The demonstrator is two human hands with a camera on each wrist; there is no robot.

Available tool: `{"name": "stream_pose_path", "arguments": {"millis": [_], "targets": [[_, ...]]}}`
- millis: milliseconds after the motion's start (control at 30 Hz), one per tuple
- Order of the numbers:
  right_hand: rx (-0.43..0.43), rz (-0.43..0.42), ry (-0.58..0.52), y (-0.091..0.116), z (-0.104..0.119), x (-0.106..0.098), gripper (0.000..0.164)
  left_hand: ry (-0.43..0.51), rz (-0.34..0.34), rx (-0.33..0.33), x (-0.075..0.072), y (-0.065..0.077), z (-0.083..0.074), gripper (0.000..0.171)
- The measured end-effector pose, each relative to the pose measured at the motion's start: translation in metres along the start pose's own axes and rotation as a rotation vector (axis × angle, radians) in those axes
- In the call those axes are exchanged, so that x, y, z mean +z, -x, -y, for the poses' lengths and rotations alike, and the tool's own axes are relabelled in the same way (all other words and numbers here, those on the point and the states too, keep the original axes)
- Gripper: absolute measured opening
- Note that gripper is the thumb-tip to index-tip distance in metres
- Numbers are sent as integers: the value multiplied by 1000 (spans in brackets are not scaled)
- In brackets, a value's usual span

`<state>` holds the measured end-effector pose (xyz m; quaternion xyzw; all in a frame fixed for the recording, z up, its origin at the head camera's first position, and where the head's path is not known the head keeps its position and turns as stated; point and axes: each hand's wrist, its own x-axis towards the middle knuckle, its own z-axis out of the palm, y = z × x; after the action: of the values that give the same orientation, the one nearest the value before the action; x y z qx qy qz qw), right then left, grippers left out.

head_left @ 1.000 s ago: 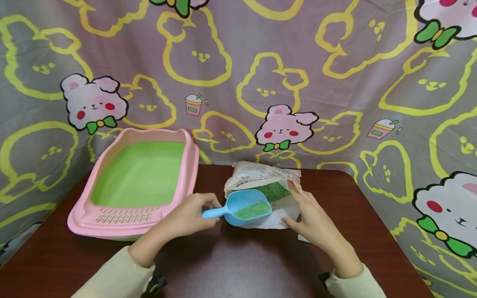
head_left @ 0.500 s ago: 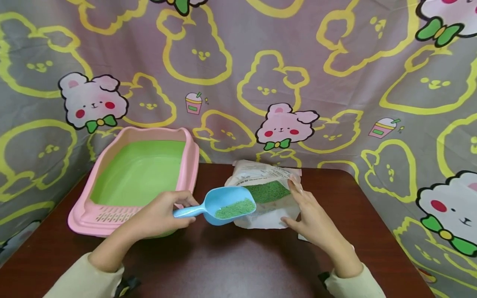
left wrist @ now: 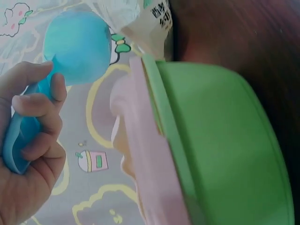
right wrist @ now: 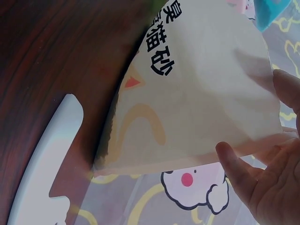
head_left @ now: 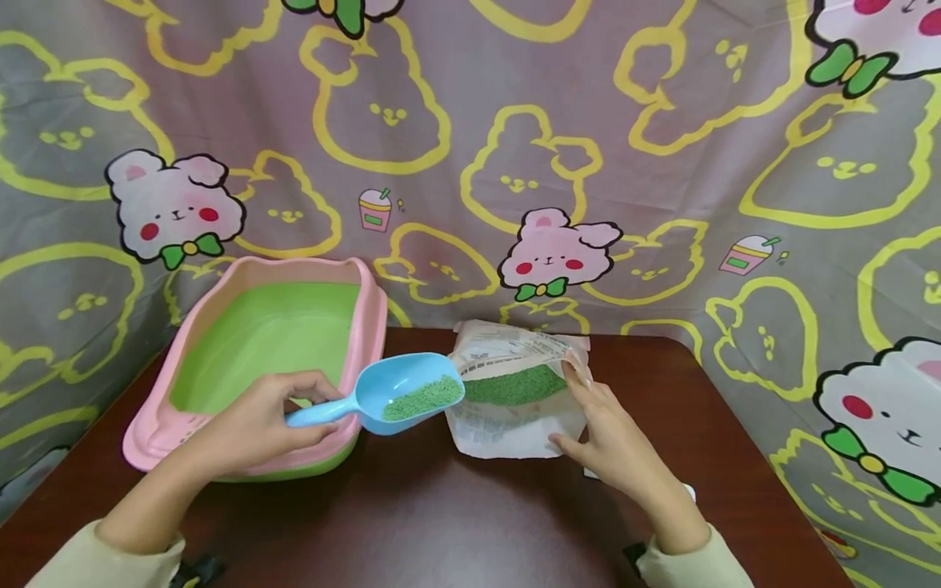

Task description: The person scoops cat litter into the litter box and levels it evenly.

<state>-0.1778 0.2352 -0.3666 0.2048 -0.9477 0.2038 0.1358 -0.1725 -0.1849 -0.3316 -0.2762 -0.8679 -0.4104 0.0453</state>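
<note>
My left hand (head_left: 265, 425) grips the handle of a light blue scoop (head_left: 375, 400), its fingers curled round it in the left wrist view. Green litter pellets (head_left: 426, 398) lie in the scoop, which is held in the air between the litter box and the bag. The pink and green litter box (head_left: 372, 327) stands at the left, partly behind my left hand and forearm. A white cat litter bag (head_left: 507, 433) with its mouth open shows more green pellets inside. My right hand (head_left: 613, 433) holds the bag's right side, thumb at the front and fingers on the upper edge.
On the dark wooden table (head_left: 456, 523), a white curved object (right wrist: 47, 154) lies right of the bag, mostly hidden under my right forearm in the head view. A cartoon-printed curtain (head_left: 426, 106) rises behind and around the table.
My left hand has drawn the loaded scoop left, away from the bag's mouth and towards the litter box. The right hand has stayed at the bag.
</note>
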Motion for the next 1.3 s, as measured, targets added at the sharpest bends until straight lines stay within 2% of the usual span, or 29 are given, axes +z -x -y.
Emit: {"name": "stream_pose_path", "arguments": {"millis": [333, 433, 667, 933, 1167, 1300], "targets": [[-10, 0, 13, -1, 0, 1, 96, -66, -61, 20, -24, 9, 9, 24], [-12, -1, 8, 0, -1, 2, 95, -116, -84, 11, -34, 10, 14, 24], [-11, -4, 4, 3, -3, 2, 95, -217, -134, -76, -57, 16, 26, 22], [-24, -14, 7, 1, -4, 2, 94, -287, -251, -134, -82, 30, 47, 22], [-12, -7, 12, -1, -4, 2, 93, -316, -239, -257, -92, 33, 67, 27], [-15, -5, 13, -2, -4, 2, 94, -345, -220, -270, -97, 30, 78, 27]]}}
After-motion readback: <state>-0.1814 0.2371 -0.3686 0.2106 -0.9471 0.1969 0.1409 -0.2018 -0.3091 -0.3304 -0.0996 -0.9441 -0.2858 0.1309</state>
